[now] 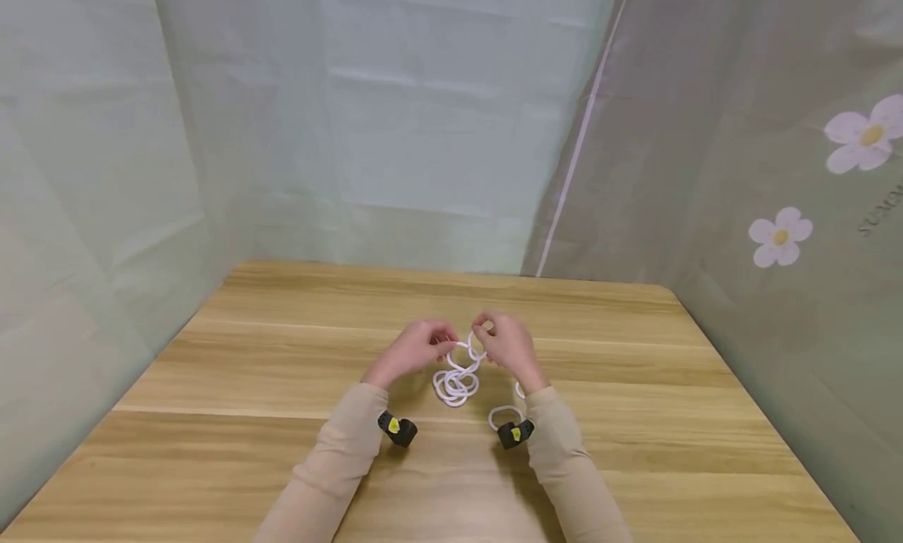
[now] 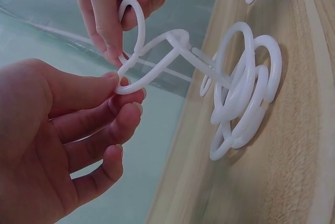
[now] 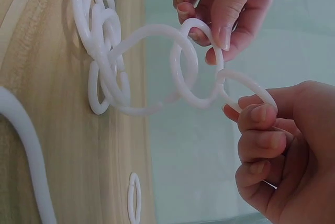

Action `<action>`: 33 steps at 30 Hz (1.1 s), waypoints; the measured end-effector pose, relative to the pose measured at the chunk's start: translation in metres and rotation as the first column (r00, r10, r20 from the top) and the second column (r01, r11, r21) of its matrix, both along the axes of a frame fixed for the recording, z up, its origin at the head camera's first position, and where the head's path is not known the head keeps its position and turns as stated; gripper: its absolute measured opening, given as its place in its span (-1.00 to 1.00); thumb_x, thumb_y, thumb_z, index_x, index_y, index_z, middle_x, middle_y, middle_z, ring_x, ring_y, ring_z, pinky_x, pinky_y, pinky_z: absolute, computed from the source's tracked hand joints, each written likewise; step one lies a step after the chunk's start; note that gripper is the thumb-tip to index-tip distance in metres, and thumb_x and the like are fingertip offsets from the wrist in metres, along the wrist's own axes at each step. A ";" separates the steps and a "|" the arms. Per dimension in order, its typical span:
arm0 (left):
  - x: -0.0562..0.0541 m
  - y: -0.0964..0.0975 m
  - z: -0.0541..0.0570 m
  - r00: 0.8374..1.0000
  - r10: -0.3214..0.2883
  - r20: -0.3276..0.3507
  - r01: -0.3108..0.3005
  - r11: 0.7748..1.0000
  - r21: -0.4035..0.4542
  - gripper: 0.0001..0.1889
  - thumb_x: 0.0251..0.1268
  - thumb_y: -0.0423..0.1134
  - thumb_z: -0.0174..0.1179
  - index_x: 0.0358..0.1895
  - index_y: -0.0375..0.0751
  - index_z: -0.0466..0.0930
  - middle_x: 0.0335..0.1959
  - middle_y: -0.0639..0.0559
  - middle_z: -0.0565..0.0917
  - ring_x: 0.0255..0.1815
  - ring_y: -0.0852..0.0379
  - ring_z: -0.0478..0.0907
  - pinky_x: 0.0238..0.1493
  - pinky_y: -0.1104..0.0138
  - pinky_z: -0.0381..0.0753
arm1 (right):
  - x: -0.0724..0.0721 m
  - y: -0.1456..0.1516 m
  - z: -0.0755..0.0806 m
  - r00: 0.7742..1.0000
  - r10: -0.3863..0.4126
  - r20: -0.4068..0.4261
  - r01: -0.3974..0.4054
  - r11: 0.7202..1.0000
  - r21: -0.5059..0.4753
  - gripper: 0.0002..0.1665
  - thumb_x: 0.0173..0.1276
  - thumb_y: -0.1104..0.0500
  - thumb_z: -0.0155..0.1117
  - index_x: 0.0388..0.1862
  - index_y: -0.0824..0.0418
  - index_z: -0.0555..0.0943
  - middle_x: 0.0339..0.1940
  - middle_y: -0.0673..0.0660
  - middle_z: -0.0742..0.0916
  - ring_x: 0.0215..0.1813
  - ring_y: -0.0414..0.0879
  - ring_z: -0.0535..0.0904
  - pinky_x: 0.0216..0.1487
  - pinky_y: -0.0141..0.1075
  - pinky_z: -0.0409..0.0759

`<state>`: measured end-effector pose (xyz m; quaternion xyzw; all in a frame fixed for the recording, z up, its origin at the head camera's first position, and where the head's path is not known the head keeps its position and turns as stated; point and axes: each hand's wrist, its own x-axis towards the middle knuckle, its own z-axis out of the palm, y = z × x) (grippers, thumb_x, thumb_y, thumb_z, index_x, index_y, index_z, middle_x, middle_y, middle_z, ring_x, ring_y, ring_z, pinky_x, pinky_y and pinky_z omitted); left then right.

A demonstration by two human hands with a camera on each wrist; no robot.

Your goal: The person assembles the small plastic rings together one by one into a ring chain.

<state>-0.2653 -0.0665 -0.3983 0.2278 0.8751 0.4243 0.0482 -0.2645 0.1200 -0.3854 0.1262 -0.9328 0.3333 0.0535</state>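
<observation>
Several white plastic oval links hang joined as a chain above the wooden table. My left hand (image 1: 418,347) pinches the link (image 3: 178,80) near the chain's upper end between thumb and index finger. From the other side, my right hand (image 1: 508,343) pinches the end link (image 3: 252,84), which meets the left hand's link at one point. Whether its gap there is closed, I cannot tell. Below the hands, the rest of the chain lies in a heap of linked rings (image 1: 455,400) on the table.
Near the right wrist a loose white link (image 1: 490,419) lies on the wooden table (image 1: 282,457), with another link (image 1: 518,390) partly hidden by the forearm. Pale curtains (image 1: 437,135) surround the table's back and sides. Each wrist wears a black camera.
</observation>
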 end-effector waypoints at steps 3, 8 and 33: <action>0.001 0.001 0.001 1.000 -0.012 -0.025 0.012 1.000 0.002 -0.85 0.35 -0.34 0.16 -0.16 -0.36 0.63 -0.40 -0.14 0.68 -0.40 -0.03 0.62 -0.42 0.41 0.50 | 0.000 0.001 -0.001 1.000 0.001 -0.012 -0.001 1.000 0.004 -0.85 0.40 0.17 0.16 -0.15 0.18 0.63 -0.78 0.03 0.60 -0.77 -0.25 0.43 -0.70 -0.41 0.33; 0.005 -0.001 0.000 0.999 -0.023 -0.037 0.023 1.000 0.003 -0.85 0.34 -0.37 0.15 -0.16 -0.40 0.62 -0.35 -0.22 0.69 -0.38 -0.07 0.64 -0.38 0.42 0.53 | 0.002 -0.002 -0.002 1.000 0.005 -0.006 -0.005 1.000 0.016 -0.86 0.40 0.17 0.17 -0.17 0.17 0.64 -0.75 0.05 0.64 -0.74 -0.24 0.47 -0.66 -0.41 0.35; 0.009 -0.018 0.003 0.999 -0.038 -0.005 0.039 0.991 0.126 -0.77 0.45 -0.20 0.07 -0.14 -0.35 0.57 -0.43 -0.21 0.64 -0.40 -0.01 0.58 -0.31 0.23 0.57 | 0.003 -0.022 0.002 0.997 0.051 0.055 -0.046 0.995 -0.088 -0.79 0.47 0.16 0.08 -0.11 0.25 0.59 -0.66 0.05 0.59 -0.65 -0.20 0.47 -0.59 -0.41 0.39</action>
